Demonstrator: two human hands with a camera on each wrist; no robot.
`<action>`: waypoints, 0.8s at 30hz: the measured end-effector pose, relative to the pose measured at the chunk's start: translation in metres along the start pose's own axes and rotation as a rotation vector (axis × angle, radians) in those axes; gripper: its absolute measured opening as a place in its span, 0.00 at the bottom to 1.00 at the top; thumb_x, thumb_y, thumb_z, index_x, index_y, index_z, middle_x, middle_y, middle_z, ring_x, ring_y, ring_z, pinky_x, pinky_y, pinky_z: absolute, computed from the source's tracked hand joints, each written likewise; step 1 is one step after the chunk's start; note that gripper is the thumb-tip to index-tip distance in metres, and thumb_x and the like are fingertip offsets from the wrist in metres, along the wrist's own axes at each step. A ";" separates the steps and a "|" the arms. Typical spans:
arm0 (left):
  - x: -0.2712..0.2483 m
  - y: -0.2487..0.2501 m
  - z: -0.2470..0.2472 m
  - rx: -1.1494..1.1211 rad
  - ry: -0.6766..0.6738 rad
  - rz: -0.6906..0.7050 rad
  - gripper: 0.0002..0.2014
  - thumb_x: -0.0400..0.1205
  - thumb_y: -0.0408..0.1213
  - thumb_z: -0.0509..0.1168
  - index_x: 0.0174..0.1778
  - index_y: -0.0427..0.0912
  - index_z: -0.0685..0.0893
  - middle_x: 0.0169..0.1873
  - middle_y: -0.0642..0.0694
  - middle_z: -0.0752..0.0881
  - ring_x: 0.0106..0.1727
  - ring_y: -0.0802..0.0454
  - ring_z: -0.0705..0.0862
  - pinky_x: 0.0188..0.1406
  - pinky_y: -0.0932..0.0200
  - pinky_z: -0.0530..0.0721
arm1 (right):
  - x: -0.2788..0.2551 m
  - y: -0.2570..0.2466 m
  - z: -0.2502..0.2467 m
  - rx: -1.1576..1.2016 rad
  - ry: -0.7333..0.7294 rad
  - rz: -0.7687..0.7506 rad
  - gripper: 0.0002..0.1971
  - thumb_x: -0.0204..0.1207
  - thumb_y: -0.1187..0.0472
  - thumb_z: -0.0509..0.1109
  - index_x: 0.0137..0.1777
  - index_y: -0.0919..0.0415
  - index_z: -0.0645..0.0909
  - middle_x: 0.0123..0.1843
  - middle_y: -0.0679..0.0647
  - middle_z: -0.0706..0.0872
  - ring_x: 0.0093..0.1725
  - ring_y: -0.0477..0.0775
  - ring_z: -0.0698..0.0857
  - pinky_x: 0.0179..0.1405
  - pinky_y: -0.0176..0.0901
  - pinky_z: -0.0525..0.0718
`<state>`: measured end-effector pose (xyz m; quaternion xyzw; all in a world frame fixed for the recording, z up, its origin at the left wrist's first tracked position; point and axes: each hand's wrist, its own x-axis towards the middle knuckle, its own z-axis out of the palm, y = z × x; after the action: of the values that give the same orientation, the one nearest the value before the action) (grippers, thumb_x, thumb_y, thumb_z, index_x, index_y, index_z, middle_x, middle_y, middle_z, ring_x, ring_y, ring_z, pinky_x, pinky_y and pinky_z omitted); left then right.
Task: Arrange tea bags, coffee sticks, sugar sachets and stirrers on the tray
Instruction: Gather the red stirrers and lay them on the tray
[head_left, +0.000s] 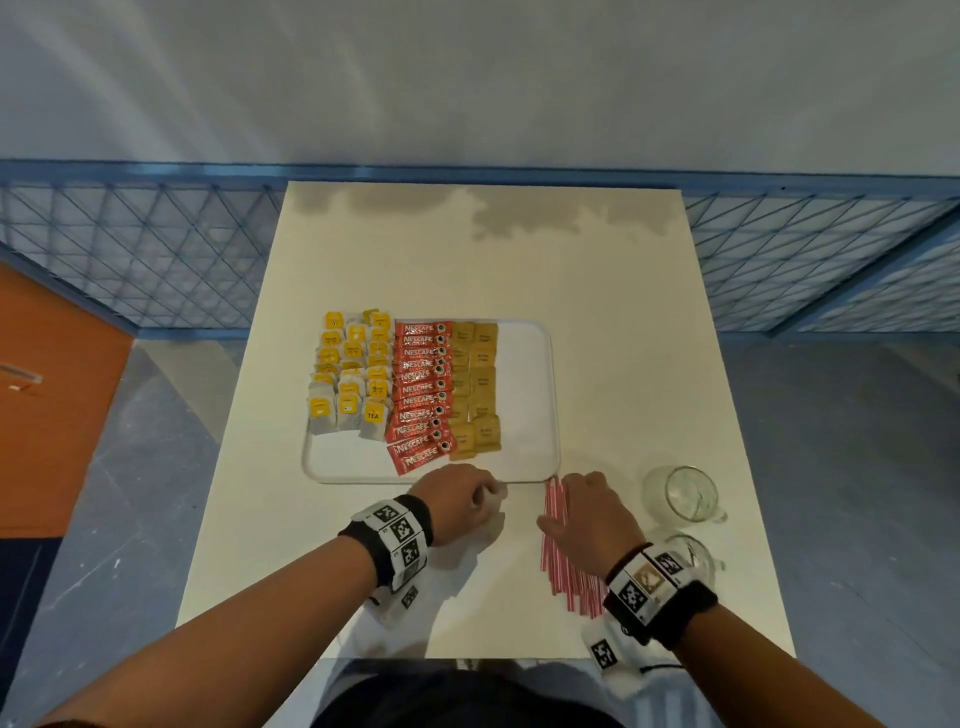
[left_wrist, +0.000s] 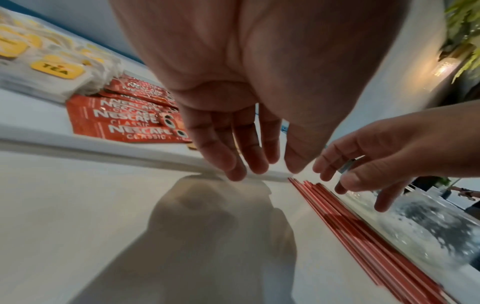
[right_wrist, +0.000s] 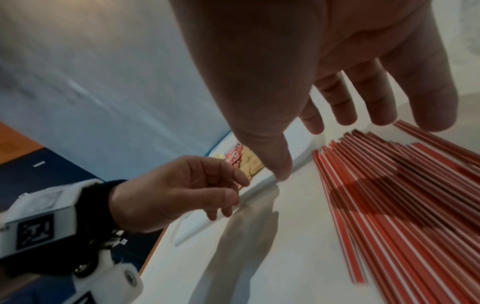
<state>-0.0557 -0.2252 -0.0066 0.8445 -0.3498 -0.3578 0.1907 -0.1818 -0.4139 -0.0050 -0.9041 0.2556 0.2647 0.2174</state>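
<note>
A cream table (head_left: 597, 332) is filling the middle of the head view, its near edge at the bottom of the frame, with grey floor either side, a blue mesh fence (head_left: 130, 249) crossing behind it and a pale wall (head_left: 467, 78) above. Nearest the camera, red-and-white stirrers (head_left: 561, 561) are lying flat on the table in the lower right, their long axis running from the bottom right up toward the tray's near right corner (they are not on the tray). The right hand (head_left: 592, 514) is hovering palm-down over their far ends, fingers spread and loosely extended, holding nothing. The left hand (head_left: 457, 499) is hanging at lower centre, its relaxed, slightly curled fingers (left_wrist: 233, 164) at the white tray's (head_left: 530, 395) near rim; contact cannot be told. Two clear glass cups (head_left: 680, 493) are standing at the right. Farther up on the tray, tea bags (head_left: 353, 374) are sitting at the left, red coffee sticks (head_left: 421, 395) are lying crosswise in a column beside them, and brown sugar sachets (head_left: 475, 384) are lining up right of those.
</note>
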 end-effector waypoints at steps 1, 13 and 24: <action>-0.002 0.003 0.004 0.018 -0.021 -0.006 0.16 0.84 0.46 0.64 0.66 0.50 0.84 0.56 0.51 0.87 0.54 0.52 0.83 0.54 0.58 0.78 | -0.006 0.003 0.005 0.002 0.011 -0.004 0.32 0.77 0.39 0.70 0.75 0.56 0.70 0.71 0.57 0.72 0.67 0.62 0.78 0.65 0.54 0.82; -0.012 0.022 0.059 0.137 -0.006 0.073 0.27 0.81 0.36 0.70 0.77 0.48 0.75 0.73 0.47 0.74 0.66 0.45 0.81 0.63 0.52 0.82 | -0.039 0.032 0.039 -0.018 0.077 0.000 0.28 0.77 0.57 0.75 0.74 0.58 0.70 0.68 0.58 0.74 0.62 0.61 0.79 0.56 0.51 0.85; -0.014 0.025 0.063 0.298 0.072 0.118 0.33 0.83 0.30 0.66 0.84 0.45 0.64 0.82 0.40 0.63 0.82 0.40 0.65 0.76 0.47 0.74 | -0.039 0.025 0.044 -0.107 0.024 -0.302 0.35 0.83 0.63 0.67 0.87 0.50 0.57 0.66 0.55 0.77 0.59 0.63 0.80 0.56 0.55 0.84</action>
<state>-0.1201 -0.2370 -0.0279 0.8538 -0.4408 -0.2597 0.0963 -0.2409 -0.3958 -0.0221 -0.9456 0.1048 0.2315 0.2032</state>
